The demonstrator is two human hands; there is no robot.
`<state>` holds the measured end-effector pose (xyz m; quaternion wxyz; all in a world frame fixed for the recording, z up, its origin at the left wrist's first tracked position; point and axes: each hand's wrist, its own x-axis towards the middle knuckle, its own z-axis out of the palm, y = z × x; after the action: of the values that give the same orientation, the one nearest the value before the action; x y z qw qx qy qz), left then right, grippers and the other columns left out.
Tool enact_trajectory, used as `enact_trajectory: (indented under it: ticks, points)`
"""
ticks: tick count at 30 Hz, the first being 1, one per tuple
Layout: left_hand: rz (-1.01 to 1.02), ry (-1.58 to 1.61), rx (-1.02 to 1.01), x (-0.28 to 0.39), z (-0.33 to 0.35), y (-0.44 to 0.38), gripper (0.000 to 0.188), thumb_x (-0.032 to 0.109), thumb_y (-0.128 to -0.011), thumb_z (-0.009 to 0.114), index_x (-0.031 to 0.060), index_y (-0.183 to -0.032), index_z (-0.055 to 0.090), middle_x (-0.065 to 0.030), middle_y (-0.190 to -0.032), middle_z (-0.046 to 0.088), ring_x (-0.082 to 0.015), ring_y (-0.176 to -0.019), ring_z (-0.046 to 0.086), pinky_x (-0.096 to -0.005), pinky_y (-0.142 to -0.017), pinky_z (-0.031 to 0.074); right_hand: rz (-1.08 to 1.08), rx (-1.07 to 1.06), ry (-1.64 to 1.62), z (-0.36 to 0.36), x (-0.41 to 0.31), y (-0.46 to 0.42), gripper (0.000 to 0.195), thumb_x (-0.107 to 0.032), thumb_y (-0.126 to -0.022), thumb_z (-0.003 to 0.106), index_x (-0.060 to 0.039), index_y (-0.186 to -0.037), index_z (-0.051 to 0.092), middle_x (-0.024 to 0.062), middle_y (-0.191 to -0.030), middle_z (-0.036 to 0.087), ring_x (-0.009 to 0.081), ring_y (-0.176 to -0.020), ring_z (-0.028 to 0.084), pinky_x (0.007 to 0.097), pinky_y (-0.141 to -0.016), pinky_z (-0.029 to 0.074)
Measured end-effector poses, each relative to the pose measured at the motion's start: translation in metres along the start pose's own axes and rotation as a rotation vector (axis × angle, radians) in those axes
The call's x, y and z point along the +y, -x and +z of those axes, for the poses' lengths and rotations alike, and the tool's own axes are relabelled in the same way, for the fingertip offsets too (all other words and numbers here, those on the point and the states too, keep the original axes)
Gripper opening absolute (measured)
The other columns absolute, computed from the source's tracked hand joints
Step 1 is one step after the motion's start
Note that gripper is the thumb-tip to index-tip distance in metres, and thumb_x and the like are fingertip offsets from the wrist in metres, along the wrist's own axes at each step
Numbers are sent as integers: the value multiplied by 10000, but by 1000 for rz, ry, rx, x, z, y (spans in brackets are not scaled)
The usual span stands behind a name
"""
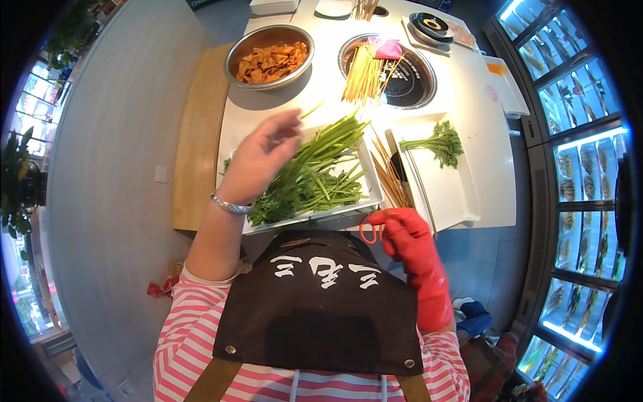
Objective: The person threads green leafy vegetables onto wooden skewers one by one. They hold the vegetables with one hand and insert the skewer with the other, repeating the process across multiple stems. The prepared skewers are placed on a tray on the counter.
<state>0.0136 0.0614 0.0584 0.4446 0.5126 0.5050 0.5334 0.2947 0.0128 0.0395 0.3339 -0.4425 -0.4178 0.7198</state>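
My bare left hand point(266, 153), with a silver bracelet on its wrist, is over the left part of a white tray point(376, 178) heaped with leafy green stems point(316, 176). The hand is blurred. One thin green stem point(312, 109) shows at its fingertips; whether they grip it is unclear. My right hand point(404, 231) wears a red rubber glove and is at the table's front edge, right of the tray's near corner. An orange-red elastic band point(368, 235) hangs as a loop from its pinched fingers.
A second white tray point(452, 201) holds a small green bunch point(442, 143). Wooden skewers point(389, 176) lie between the trays; more skewers point(362, 75) rest over a round inset cooker point(412, 83). A steel bowl point(236, 73) holds orange-brown pieces. Lit display fridges point(585, 196) stand right.
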Motion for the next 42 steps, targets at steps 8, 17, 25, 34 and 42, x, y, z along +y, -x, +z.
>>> enact_trajectory:
  ticks: [8, 17, 25, 34, 42]
  points:
    - [16, -148, -177, -40, -47, 66, 197, -82, -714, 418, 11, -750, 587, -120, -1025, 620, -221, -986, 571, -333, -882, 438, -361, 359, -57, -95, -27, 6, 244, -183, -963, 475, 21, -1000, 605, -11, -461, 401, 47, -351, 300, 198, -359, 230]
    - [-434, -84, -648, -114, -46, 182, 572, 273, -863, 574, 73, -1374, 413, -145, -1381, 422, -321, -1263, 389, -391, -1048, 290, -515, 609, 835, -215, 59, -74, 137, -148, -914, 556, -95, -972, 669, 20, -649, 552, 105, -529, 503, 257, -490, 404]
    - [-695, -152, -634, -91, -64, 214, 474, 241, -858, 567, 65, -1290, 484, -166, -1312, 474, -336, -1202, 441, -397, -993, 345, -241, 647, 1294, -203, 138, -95, 130, -254, -834, 597, -131, -855, 636, 160, -783, 632, 390, -715, 599, 463, -632, 484]
    - [-939, -438, -590, -76, -82, 254, 375, 205, -852, 559, 56, -1196, 565, -189, -1235, 531, -352, -1132, 500, -403, -931, 407, -640, 739, 1264, -165, 108, -96, 369, -182, -766, 687, -20, -1086, 605, 172, -901, 644, 312, -772, 622, 400, -697, 493]
    - [-189, -1021, -55, -119, -106, 223, 229, 64, -802, 565, -1, -1018, 605, -186, -993, 599, -370, -920, 571, -411, -792, 473, -631, 243, 1125, -86, 114, -99, 357, -64, -756, 671, 4, -1094, 581, 196, -925, 636, 359, -812, 623, 379, -723, 503]
